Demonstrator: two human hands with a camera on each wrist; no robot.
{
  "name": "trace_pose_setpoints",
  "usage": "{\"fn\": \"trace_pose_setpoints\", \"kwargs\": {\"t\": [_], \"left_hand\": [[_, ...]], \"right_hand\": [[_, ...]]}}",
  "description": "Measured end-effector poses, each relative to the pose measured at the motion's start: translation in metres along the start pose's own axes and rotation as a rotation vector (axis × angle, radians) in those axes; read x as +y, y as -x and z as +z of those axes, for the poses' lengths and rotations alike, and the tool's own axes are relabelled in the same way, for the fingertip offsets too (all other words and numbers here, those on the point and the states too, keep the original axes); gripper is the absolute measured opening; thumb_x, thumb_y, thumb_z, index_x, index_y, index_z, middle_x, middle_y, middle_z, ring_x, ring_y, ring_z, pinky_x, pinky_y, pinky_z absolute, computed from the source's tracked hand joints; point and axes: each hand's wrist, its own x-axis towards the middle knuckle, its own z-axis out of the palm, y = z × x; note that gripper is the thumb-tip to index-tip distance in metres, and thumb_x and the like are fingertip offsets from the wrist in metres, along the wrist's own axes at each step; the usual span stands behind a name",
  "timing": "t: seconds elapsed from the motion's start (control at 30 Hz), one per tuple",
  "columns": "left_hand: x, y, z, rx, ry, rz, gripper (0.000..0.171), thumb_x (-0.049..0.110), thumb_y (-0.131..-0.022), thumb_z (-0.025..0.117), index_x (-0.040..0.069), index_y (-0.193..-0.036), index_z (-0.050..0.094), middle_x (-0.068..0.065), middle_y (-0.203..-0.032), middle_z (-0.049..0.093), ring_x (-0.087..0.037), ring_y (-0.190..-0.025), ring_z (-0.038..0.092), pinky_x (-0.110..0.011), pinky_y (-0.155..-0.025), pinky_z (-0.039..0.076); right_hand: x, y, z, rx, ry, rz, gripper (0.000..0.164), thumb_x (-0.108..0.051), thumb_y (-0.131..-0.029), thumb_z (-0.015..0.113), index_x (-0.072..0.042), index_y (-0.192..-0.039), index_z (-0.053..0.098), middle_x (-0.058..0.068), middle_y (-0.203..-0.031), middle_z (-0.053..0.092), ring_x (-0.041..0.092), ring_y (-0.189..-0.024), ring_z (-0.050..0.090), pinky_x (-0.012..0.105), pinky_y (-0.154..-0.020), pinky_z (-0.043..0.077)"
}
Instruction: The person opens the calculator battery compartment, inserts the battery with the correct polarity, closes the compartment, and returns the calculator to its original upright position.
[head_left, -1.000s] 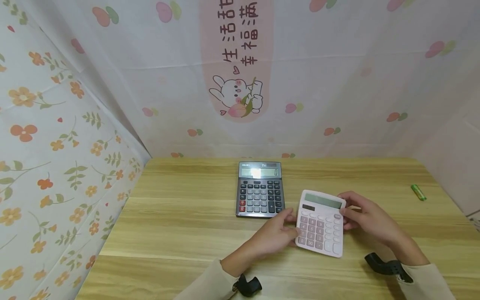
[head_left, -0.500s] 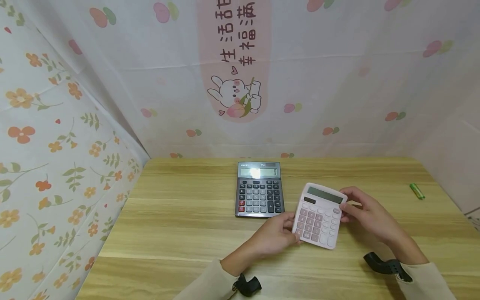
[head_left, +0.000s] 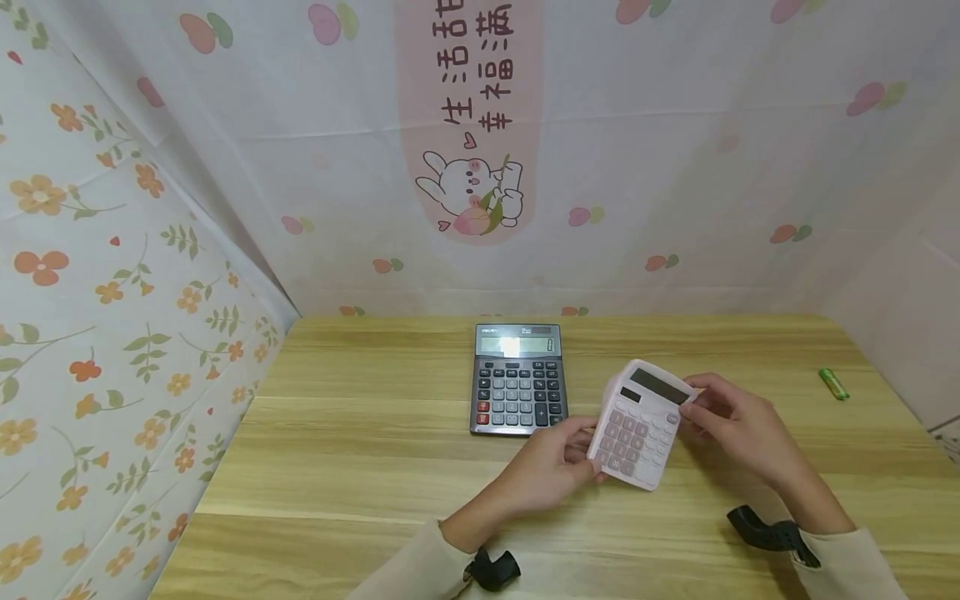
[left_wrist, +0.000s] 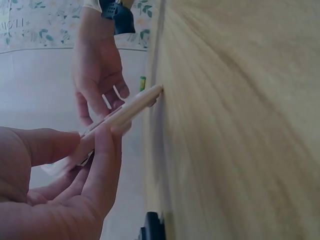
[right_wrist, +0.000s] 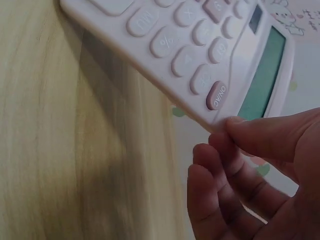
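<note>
A pale pink calculator (head_left: pixel 638 427) is held between both hands above the table, tilted with its left edge raised. My left hand (head_left: pixel 553 467) pinches its lower left edge, thumb on the front and fingers behind, as the left wrist view also shows. At its upper right corner my right hand (head_left: pixel 738 429) pinches the edge; in the right wrist view the thumb (right_wrist: pixel 270 135) lies on the face near the ON/AC key. The calculator's display (right_wrist: pixel 265 75) looks blank. Just left of it, a dark grey calculator (head_left: pixel 519 379) lies flat, its display showing 0.
A green battery (head_left: pixel 833 383) lies at the right of the wooden table (head_left: pixel 360 467). Flowered cloth (head_left: pixel 142 333) hangs on the left, and a printed cloth with a rabbit (head_left: pixel 480 187) covers the back. Black straps with mounts sit on both wrists.
The pink calculator has risen a little and turned clockwise, its left side tipping up so the side edge shows. Both hands keep their hold. The dark calculator and battery stay in place.
</note>
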Motion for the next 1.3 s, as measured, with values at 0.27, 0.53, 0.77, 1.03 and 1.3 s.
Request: {"fn": "trace_pose_setpoints", "kwargs": {"t": [0.27,0.53,0.77,1.03,1.3], "left_hand": [[0.005,-0.001,-0.006,0.063,-0.185,0.109,0.052,0.001,-0.099,0.070,0.000,-0.150,0.063,-0.010,-0.127,0.079,-0.003,-0.103,0.072,-0.020,-0.089,0.058],[0.008,-0.001,-0.006,0.057,-0.145,0.146,0.048,-0.002,-0.099,0.072,0.003,-0.146,0.068,-0.008,-0.126,0.078,-0.005,-0.106,0.073,-0.020,-0.088,0.059],[0.011,0.000,-0.004,0.073,-0.244,0.227,0.053,-0.009,-0.094,0.072,0.002,-0.145,0.069,-0.010,-0.132,0.076,-0.004,-0.106,0.073,-0.016,-0.083,0.058],[0.012,0.001,-0.004,0.087,-0.489,0.396,0.054,-0.009,-0.090,0.075,0.002,-0.143,0.069,-0.011,-0.129,0.076,-0.001,-0.102,0.072,-0.012,-0.084,0.056],[0.013,0.002,-0.007,0.084,-0.579,0.428,0.046,-0.008,-0.093,0.076,0.003,-0.138,0.073,-0.013,-0.128,0.076,-0.008,-0.103,0.074,-0.009,-0.083,0.054]], "right_hand": [[-0.003,0.001,-0.007,0.012,-0.075,-0.011,0.020,-0.006,-0.107,0.071,-0.001,-0.126,0.073,0.008,-0.091,0.078,0.010,-0.078,0.073,0.028,-0.067,0.062],[0.002,0.000,-0.010,-0.051,-0.296,-0.009,0.027,-0.005,-0.115,0.057,0.011,-0.135,0.065,0.012,-0.101,0.080,0.015,-0.087,0.078,0.030,-0.075,0.065],[0.002,-0.001,-0.012,-0.098,-0.497,0.018,0.042,-0.021,-0.123,0.038,0.009,-0.136,0.063,0.011,-0.106,0.079,0.020,-0.096,0.077,0.032,-0.081,0.065],[-0.001,-0.001,-0.016,-0.155,-0.599,0.041,0.039,-0.024,-0.122,0.040,-0.014,-0.132,0.076,0.010,-0.114,0.080,0.021,-0.101,0.077,0.033,-0.084,0.064],[0.002,0.000,-0.021,-0.257,-0.663,0.028,0.042,-0.016,-0.122,0.039,-0.021,-0.135,0.079,0.003,-0.114,0.078,0.021,-0.091,0.076,0.030,-0.078,0.064]]}}
